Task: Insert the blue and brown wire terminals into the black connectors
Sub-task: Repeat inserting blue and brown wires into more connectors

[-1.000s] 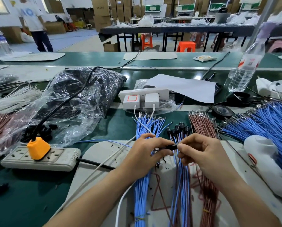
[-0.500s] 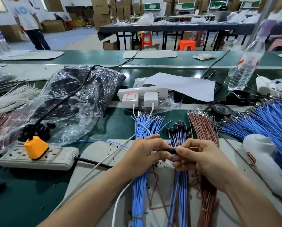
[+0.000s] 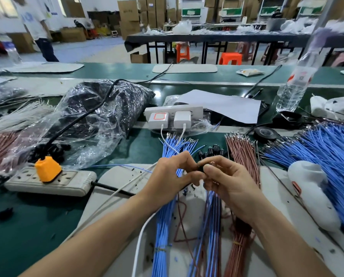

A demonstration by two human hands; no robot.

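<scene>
In the head view, the only view given, both hands are met over the white mat (image 3: 117, 176) at the near middle of the tabletop (image 3: 27, 226). A small black connector (image 3: 200, 168) is pinched between them. The left hand (image 3: 173, 176) is curled round it from the left, and the right hand (image 3: 227, 180) is closed on it from the right with thumb and forefinger. A second ago a short gap was seen between the two hands, with the connector bridging it. Half a second ago that gap was nearly gone, and now the fingertips are pressed together and little of the connector is left showing. This is judged to be the push of a terminal into the housing. Which wire is being driven cannot be told, nor whether it has seated, since the joint is covered by the fingers. The loose blue wires (image 3: 165, 216) lie under the left hand. The brown wires (image 3: 243, 156) lie just beyond the right hand, and the finished connectors (image 3: 211, 151) stand between the two bundles, where they were before. One more assembly is therefore taken to be close to done, with much loose wire still to be worked through.
</scene>
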